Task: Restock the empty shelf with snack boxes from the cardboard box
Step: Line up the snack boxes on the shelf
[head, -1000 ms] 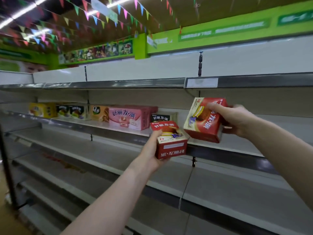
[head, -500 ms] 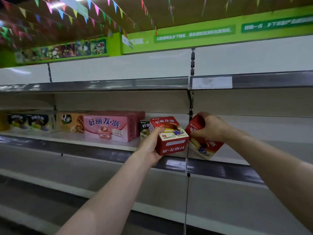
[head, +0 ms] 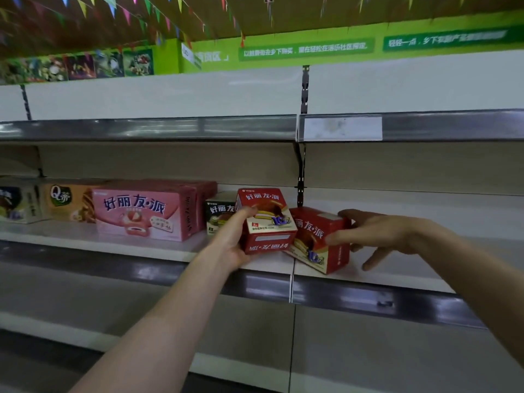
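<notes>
Gripping a red snack box [head: 266,222] from its left side, the left hand [head: 234,245] has its thumb curled over the top front edge and its fingers wrapped underneath. The box is held just above the front of the shelf [head: 56,234], its printed top turned toward the camera. Just to its right, a second red box [head: 317,242] sits tilted on the shelf and is partly hidden behind the first. The right hand [head: 380,236] is at that box's right end with its fingers straight and spread. Only the thumb and forefinger touch the box.

Further left, the same shelf holds a small dark box [head: 219,214], a long pink box [head: 141,211], an orange box [head: 71,202] and a pale box [head: 17,205] at the frame edge.
</notes>
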Demonstrator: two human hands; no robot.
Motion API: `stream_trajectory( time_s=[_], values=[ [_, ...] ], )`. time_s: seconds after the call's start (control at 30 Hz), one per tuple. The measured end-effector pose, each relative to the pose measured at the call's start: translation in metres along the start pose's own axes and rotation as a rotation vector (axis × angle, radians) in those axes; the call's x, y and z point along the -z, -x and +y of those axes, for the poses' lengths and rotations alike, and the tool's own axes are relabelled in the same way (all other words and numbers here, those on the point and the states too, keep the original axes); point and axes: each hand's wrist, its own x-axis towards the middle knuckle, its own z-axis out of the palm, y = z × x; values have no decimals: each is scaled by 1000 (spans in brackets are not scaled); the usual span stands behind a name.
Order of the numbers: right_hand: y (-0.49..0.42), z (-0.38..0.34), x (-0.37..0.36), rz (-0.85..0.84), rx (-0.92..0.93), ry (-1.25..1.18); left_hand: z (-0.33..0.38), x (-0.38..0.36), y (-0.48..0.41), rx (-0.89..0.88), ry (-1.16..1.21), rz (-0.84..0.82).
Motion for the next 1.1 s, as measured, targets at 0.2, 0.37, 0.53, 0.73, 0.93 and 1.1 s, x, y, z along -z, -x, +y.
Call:
stream_trajectory(
  time_s=[0.2, 0.37, 0.53, 0.73, 0.93, 1.1],
  values=[
    [-41, -15, -11, 148, 63, -111, 4, 18, -14, -108, 121, 8],
    [-78, -21, -11, 183, 129, -266, 2, 26, -26, -197, 181, 32],
    [-116, -26, -8, 201, 144, -256, 0, 26, -33, -195, 157, 70],
    [-149, -25, -8, 179, 134, -210, -2, 25, -36, -204, 62, 42],
    [-171, -23, -12, 254, 166, -131, -3, 25, -39, -186, -53, 49],
    [-173, -20, -19, 346, 214, -4, -6, 20, -42, -175, -176, 22]
  ],
)
